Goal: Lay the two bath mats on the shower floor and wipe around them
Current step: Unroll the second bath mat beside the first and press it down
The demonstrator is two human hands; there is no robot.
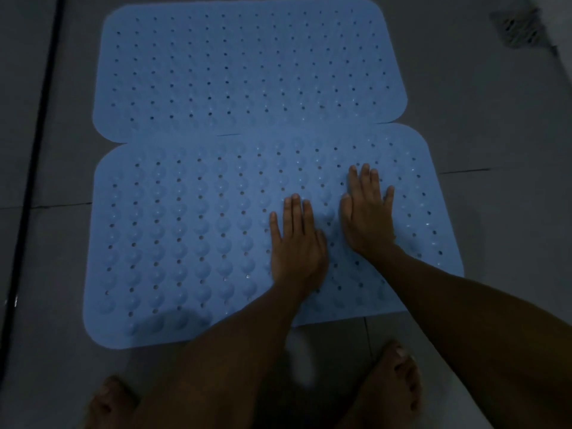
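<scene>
Two light blue perforated bath mats lie flat on the grey tiled floor. The far mat [247, 66] lies beyond the near mat [173, 236], whose far edge slightly overlaps it. Both of my hands press flat on the near mat, right of its middle, fingers straight and pointing away from me. My left hand [297, 243] is beside my right hand [368, 212], which reaches a little farther forward. Neither hand holds anything.
My two bare feet [399, 379] stand on the tiles just in front of the near mat. A dark strip [34, 168] runs along the left side of the floor. A floor drain [520, 29] sits at the far right corner.
</scene>
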